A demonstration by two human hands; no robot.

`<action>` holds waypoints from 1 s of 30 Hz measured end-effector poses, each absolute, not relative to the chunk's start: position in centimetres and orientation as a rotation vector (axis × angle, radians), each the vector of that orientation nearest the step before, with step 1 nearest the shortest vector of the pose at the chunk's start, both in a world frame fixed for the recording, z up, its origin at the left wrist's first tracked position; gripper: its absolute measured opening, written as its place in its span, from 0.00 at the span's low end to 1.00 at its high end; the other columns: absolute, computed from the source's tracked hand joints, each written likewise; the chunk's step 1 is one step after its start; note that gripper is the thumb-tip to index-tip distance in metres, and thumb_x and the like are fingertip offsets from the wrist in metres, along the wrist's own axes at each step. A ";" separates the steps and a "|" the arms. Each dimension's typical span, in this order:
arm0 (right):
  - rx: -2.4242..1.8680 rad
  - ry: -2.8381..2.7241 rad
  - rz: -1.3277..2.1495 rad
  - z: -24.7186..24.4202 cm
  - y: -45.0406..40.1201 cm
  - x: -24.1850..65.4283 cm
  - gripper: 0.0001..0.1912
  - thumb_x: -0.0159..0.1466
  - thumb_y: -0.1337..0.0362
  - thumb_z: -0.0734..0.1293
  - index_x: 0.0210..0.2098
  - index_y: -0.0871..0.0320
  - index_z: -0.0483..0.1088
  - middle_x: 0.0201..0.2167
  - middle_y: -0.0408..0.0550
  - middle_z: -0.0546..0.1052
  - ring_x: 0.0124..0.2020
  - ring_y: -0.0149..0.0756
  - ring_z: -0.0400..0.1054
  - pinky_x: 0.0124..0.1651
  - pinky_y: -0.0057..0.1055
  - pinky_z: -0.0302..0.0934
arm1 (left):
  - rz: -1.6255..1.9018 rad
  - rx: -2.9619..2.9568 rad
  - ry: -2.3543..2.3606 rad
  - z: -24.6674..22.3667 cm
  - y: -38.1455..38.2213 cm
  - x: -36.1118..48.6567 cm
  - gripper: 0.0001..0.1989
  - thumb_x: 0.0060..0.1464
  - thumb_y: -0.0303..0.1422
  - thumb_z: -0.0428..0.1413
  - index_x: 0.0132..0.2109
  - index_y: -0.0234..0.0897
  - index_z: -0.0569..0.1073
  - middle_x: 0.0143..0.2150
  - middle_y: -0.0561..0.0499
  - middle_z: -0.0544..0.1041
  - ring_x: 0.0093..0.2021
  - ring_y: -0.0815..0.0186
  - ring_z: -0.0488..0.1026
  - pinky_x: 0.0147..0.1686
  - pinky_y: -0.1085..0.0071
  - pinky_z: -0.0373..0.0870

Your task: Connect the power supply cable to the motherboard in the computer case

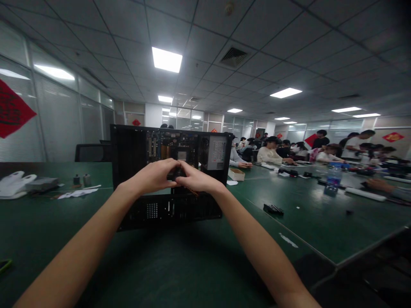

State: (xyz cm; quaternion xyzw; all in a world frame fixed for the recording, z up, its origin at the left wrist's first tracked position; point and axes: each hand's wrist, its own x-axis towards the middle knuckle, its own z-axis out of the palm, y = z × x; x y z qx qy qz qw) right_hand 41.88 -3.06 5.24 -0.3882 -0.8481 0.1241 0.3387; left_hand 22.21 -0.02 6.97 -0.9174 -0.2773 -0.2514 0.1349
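Observation:
An open black computer case (199,209) stands in front of me on the green table, its inside facing me. A motherboard (159,145) is mounted in it, and a grey power supply (218,152) fills the upper right corner. My left hand (152,176) and my right hand (199,179) meet before the lower part of the board, fingers bent and fingertips close together. Whatever lies between them is too dark and covered to make out. Thin orange-brown wires (193,192) show just under my right hand.
At left on the table (154,265) lie a white plastic bag (16,184), a grey box (42,184) and paper (78,193). A small open box (236,174), a black part (273,209) and a water bottle (334,176) are at right. Several people sit or stand beyond.

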 end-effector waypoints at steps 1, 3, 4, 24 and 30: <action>-1.084 -2.206 0.179 5.0 -3.7 41.9 0.28 0.68 0.68 0.65 0.66 0.61 0.59 0.59 0.59 0.74 0.56 0.46 0.71 0.57 0.41 0.66 | -0.703 -2.646 -0.808 6.9 -0.1 22.2 0.27 0.56 0.39 0.64 0.61 0.39 0.71 0.57 0.42 0.78 0.54 0.51 0.77 0.48 0.61 0.74; -1.308 -2.142 -0.193 4.6 -5.8 42.3 0.23 0.71 0.66 0.63 0.64 0.63 0.62 0.57 0.66 0.75 0.55 0.51 0.72 0.53 0.43 0.67 | -0.673 -2.647 -0.815 6.9 0.0 22.1 0.27 0.56 0.41 0.64 0.61 0.40 0.71 0.59 0.43 0.77 0.55 0.51 0.77 0.49 0.62 0.74; -1.437 -2.100 -0.358 4.7 -7.0 42.6 0.20 0.72 0.66 0.62 0.61 0.64 0.65 0.55 0.68 0.76 0.53 0.53 0.73 0.50 0.43 0.68 | -0.670 -2.656 -0.820 6.8 0.1 22.0 0.27 0.56 0.42 0.64 0.61 0.40 0.71 0.59 0.43 0.77 0.56 0.51 0.77 0.49 0.62 0.74; -0.780 -2.424 -0.824 6.6 -6.9 48.7 0.19 0.75 0.70 0.55 0.58 0.55 0.72 0.60 0.60 0.72 0.57 0.48 0.69 0.59 0.50 0.69 | -0.744 -2.806 -0.698 6.4 0.0 22.2 0.29 0.61 0.39 0.64 0.67 0.44 0.68 0.66 0.45 0.74 0.64 0.55 0.72 0.63 0.59 0.69; -0.542 -2.435 -0.971 3.1 0.3 47.2 0.18 0.76 0.69 0.56 0.58 0.62 0.72 0.58 0.64 0.73 0.57 0.48 0.71 0.59 0.49 0.71 | -0.739 -2.785 -0.795 5.7 1.6 21.8 0.32 0.57 0.38 0.66 0.66 0.39 0.68 0.66 0.39 0.74 0.65 0.52 0.72 0.65 0.55 0.68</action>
